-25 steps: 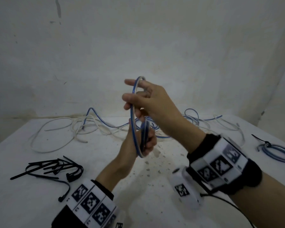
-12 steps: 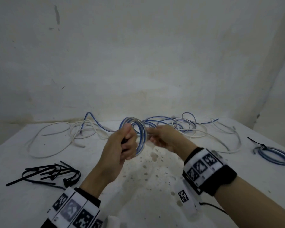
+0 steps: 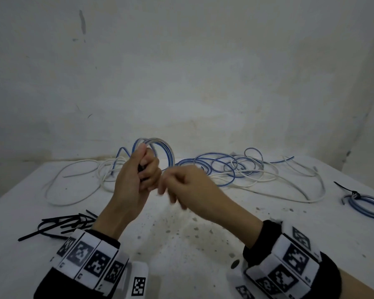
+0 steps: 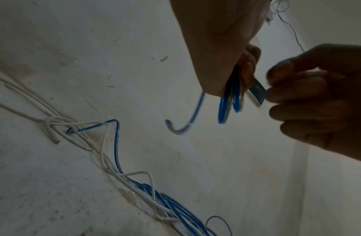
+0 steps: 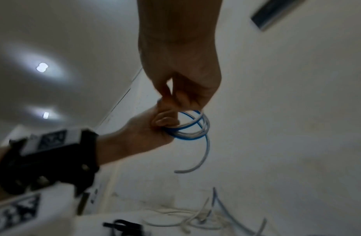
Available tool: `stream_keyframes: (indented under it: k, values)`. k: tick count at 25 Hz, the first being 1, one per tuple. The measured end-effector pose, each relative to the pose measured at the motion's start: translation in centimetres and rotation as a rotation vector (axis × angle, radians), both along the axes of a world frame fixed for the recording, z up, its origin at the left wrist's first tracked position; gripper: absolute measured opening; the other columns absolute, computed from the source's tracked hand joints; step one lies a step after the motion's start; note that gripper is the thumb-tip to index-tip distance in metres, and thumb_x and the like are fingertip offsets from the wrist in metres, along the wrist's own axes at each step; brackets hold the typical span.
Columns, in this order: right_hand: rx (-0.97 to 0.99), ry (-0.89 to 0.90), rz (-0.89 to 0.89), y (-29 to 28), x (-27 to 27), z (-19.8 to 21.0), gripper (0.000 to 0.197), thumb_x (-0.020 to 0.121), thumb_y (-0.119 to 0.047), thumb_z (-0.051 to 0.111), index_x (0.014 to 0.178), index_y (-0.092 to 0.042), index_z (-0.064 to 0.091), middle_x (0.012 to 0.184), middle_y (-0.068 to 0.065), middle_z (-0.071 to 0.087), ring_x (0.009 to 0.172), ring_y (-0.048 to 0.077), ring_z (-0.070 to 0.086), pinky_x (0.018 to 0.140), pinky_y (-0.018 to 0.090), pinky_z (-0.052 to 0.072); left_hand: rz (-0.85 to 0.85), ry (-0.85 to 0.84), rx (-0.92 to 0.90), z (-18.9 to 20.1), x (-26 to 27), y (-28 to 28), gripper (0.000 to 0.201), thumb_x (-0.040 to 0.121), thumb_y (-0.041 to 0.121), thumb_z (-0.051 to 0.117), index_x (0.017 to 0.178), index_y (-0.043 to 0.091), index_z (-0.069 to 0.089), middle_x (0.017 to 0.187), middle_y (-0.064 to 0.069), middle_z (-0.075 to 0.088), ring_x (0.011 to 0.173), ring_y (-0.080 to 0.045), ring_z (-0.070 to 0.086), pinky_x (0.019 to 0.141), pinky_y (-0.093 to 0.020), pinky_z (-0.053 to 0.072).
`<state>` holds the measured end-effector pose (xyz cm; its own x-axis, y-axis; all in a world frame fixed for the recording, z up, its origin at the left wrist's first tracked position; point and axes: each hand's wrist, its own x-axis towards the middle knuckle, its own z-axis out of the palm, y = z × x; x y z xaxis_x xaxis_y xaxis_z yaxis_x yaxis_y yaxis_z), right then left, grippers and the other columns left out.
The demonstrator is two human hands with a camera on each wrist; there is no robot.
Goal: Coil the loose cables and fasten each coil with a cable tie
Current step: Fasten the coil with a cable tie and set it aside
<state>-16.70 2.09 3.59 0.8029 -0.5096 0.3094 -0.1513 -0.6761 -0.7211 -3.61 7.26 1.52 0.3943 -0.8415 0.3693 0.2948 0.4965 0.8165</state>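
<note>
Here, blue coil gripped upright in raised left hand, right hand held alongside, fingers curled, grasp blurred and unclear.

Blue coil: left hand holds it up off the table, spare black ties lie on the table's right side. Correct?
One slip: the spare black ties lie on the table's left side, by the left wrist, as the head view shows. The left hand does hold the blue coil up off the table.

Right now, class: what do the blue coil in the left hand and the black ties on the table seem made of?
Small blue coiled cable: probably glossy plastic-sheathed wire; it shines and holds springy loops.
Thin black cable ties: likely matte nylon or plastic; stiff flat strips.
</note>
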Motion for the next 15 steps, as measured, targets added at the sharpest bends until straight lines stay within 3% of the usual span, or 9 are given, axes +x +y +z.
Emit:
stream_keyframes:
  k: [1, 3, 5, 6, 7, 8, 10, 13, 15]
  values:
    - [-0.148, -0.167, -0.093, -0.3, -0.1, 0.3, 0.022, 0.09, -0.02, 0.046, 0.076, -0.015, 0.061, 0.062, -0.013, 0.054, 0.055, 0.002, 0.045, 0.055, 0.022, 0.037, -0.026, -0.035, 0.024, 0.0, 0.2, 0.3, 0.042, 0.088, 0.038, 0.037, 0.05, 0.023, 0.037, 0.04, 0.011, 0.024, 0.033, -0.002, 0.017, 0.04, -0.022, 0.013]
    - [-0.503, -0.31, -0.187, -1.3, -0.1, 1.1, 0.02, 0.085, -0.024, 0.049, 0.102, -0.02, 0.06, 0.095, -0.011, 0.057, 0.085, 0.007, 0.051, 0.075, 0.024, 0.039, -0.102, -0.146, 0.116, 0.1, 0.4, 0.9, 0.045, 0.091, 0.037, 0.041, 0.049, 0.023, 0.035, 0.04, 0.012, 0.023, 0.033, -0.002, 0.016, 0.04, -0.022, 0.012]
    - [-0.751, -0.164, -0.114, -2.7, 0.0, 1.4, 0.05, 0.081, -0.021, 0.056, 0.129, -0.024, 0.046, 0.133, 0.002, 0.045, 0.12, 0.019, 0.043, 0.098, 0.032, 0.032, -0.18, -0.306, 0.238, 0.4, 0.3, 1.5, 0.041, 0.086, 0.037, 0.042, 0.049, 0.025, 0.034, 0.041, 0.011, 0.021, 0.035, -0.004, 0.015, 0.04, -0.022, 0.012]
    - [-0.804, -0.074, -0.068, -3.4, 0.2, 1.3, 0.053, 0.08, -0.019, 0.058, 0.131, -0.023, 0.045, 0.138, 0.005, 0.043, 0.124, 0.023, 0.042, 0.101, 0.037, 0.03, -0.202, -0.388, 0.281, 0.6, 0.2, 1.7, 0.038, 0.084, 0.036, 0.041, 0.048, 0.025, 0.034, 0.042, 0.011, 0.021, 0.037, -0.005, 0.014, 0.04, -0.021, 0.013]
    - [-0.814, -0.018, -0.041, -3.6, 0.4, 1.4, 0.043, 0.081, -0.018, 0.057, 0.124, -0.019, 0.051, 0.129, 0.006, 0.051, 0.116, 0.025, 0.049, 0.097, 0.039, 0.035, -0.204, -0.453, 0.3, 0.8, 0.1, 1.9, 0.037, 0.083, 0.036, 0.041, 0.048, 0.026, 0.033, 0.042, 0.01, 0.021, 0.038, -0.006, 0.014, 0.039, -0.019, 0.014]
    - [-0.785, -0.001, -0.037, -3.5, 0.5, 1.4, 0.026, 0.086, -0.018, 0.055, 0.111, -0.014, 0.055, 0.108, 0.005, 0.06, 0.097, 0.025, 0.056, 0.085, 0.038, 0.043, -0.18, -0.494, 0.291, 1.0, 0.0, 2.0, 0.037, 0.083, 0.036, 0.041, 0.048, 0.027, 0.033, 0.043, 0.011, 0.021, 0.038, -0.006, 0.014, 0.039, -0.018, 0.017]
    - [-0.585, -0.009, -0.065, -3.4, 0.9, 0.8, 0.008, 0.094, -0.017, 0.049, 0.092, -0.009, 0.048, 0.07, -0.004, 0.053, 0.063, 0.018, 0.05, 0.061, 0.031, 0.039, -0.069, -0.52, 0.214, 0.9, -0.6, 2.0, 0.038, 0.083, 0.036, 0.04, 0.047, 0.029, 0.035, 0.044, 0.011, 0.022, 0.04, -0.006, 0.016, 0.041, -0.017, 0.021]
    - [-0.216, -0.185, -0.076, -2.8, 1.6, 0.2, 0.014, 0.098, -0.014, 0.042, 0.086, -0.009, 0.037, 0.063, -0.003, 0.048, 0.055, 0.011, 0.048, 0.055, 0.022, 0.039, 0.019, -0.361, 0.103, -0.4, -1.8, 1.6, 0.037, 0.085, 0.036, 0.041, 0.049, 0.028, 0.039, 0.047, 0.01, 0.026, 0.044, -0.009, 0.024, 0.047, -0.02, 0.028]
    - [-0.329, -0.12, -0.053, -2.7, 1.6, 0.2, 0.013, 0.098, -0.013, 0.04, 0.087, -0.01, 0.033, 0.065, 0.001, 0.043, 0.058, 0.019, 0.045, 0.056, 0.028, 0.036, -0.147, -0.166, 0.117, -0.5, -1.0, 1.9, 0.027, 0.08, 0.033, 0.052, 0.055, 0.023, 0.052, 0.049, 0.006, 0.037, 0.047, -0.011, 0.04, 0.055, -0.023, 0.044]
